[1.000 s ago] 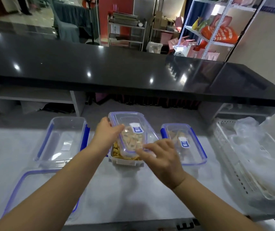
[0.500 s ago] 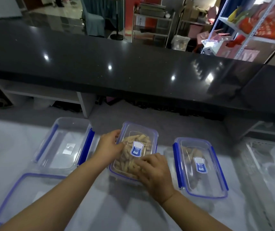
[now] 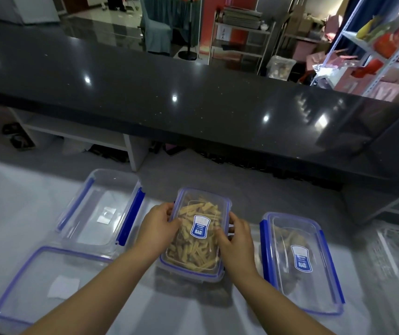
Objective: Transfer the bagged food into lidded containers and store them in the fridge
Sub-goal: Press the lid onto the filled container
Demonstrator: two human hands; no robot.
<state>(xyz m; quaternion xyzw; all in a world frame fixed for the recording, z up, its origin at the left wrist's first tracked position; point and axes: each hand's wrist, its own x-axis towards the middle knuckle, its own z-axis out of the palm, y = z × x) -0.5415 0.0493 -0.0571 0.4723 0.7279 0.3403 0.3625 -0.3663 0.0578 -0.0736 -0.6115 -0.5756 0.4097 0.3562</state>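
A clear container with a blue-rimmed lid [image 3: 197, 235] sits in the middle of the white counter, filled with yellow strips of food. My left hand [image 3: 158, 226] rests on the lid's left edge with the fingers curled over it. Pressed against the lid's right edge is my right hand [image 3: 236, 234]. A second lidded container [image 3: 300, 259] with darker food stands to the right. At the left are an empty clear container [image 3: 99, 211] and a loose blue-rimmed lid [image 3: 48, 284] lying flat in front of it.
A white plastic basket [image 3: 396, 257] with crumpled clear bags sits at the far right. A raised black glossy counter [image 3: 169, 97] runs across behind the work surface. Shelving with goods stands beyond it.
The lid has come down flat onto the middle container. My right hand has shifted from the lid's near corner to its right edge. The view has tilted left and down.
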